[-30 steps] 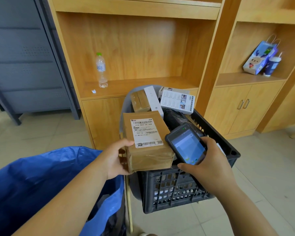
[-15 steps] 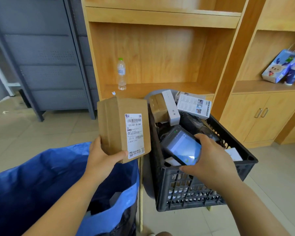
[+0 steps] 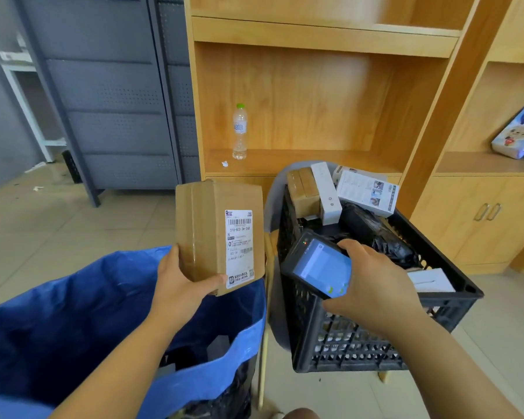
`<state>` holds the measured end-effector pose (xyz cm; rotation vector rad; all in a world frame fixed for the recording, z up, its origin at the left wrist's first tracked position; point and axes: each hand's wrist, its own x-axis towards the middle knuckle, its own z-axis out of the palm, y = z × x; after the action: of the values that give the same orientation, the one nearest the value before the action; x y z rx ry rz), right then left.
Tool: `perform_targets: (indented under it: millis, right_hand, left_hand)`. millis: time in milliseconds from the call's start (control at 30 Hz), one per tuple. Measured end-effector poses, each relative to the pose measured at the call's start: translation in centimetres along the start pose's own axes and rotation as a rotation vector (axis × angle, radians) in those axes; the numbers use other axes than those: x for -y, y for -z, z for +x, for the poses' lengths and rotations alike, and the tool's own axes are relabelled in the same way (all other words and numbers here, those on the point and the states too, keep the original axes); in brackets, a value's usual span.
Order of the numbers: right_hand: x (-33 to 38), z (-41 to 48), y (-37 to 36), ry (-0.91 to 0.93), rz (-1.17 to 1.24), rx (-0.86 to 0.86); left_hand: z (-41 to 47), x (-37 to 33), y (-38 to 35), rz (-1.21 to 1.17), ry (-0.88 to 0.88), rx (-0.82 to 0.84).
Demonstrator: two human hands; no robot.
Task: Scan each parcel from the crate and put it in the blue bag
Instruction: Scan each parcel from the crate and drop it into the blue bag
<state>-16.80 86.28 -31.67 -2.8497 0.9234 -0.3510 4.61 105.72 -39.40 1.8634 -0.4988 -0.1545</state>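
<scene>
My left hand [image 3: 180, 285] grips a brown cardboard parcel [image 3: 206, 231] by its lower edge, upright, with its white shipping label facing me, above the open mouth of the blue bag [image 3: 82, 313]. My right hand [image 3: 378, 285] holds a dark handheld scanner [image 3: 315, 263] with a lit blue screen over the near left corner of the black crate [image 3: 345, 349]. Inside the crate lie a small brown box [image 3: 303, 192], white boxes [image 3: 325, 189], a printed white box [image 3: 366, 193] and a black plastic-wrapped parcel [image 3: 372, 231].
The crate rests on a grey chair [image 3: 273, 207] in front of a wooden shelf unit [image 3: 315, 95]. A water bottle [image 3: 240, 131] stands on the shelf. A grey metal cabinet [image 3: 109, 95] is at the left. A colourful gift bag [image 3: 519, 131] lies on the right shelf.
My left hand lifted the parcel off the crate and carried it left, turning it upright over the blue bag. The scanner stayed over the crate. My view swung left.
</scene>
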Motion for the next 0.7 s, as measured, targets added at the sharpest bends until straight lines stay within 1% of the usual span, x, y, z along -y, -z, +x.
perform_targets:
  millis: [167,300,367,533,700]
  right_hand:
    - [1.3,0.1,-0.7,0.006,0.047,-0.002]
    - [3.4,0.8,-2.7,0.039,0.057,0.052]
    - [4.6,1.2,-4.1,0.058,0.071,0.085]
    - [7.5,3.3,-8.7,0.103,0.063,0.218]
    - [10.2,6.2,-14.0,0.156,0.023,0.352]
  left_hand:
    - [-0.1,1.5,1.0,-0.007,0.005,-0.011]
    - [-0.2,4.2,2.8,0.056,0.082,-0.036]
    - [0.1,5.8,4.0,0.108,0.147,-0.031]
    - [1.5,10.4,7.6,0.295,0.34,0.049]
    - [4.4,15.8,9.4,0.445,0.474,0.189]
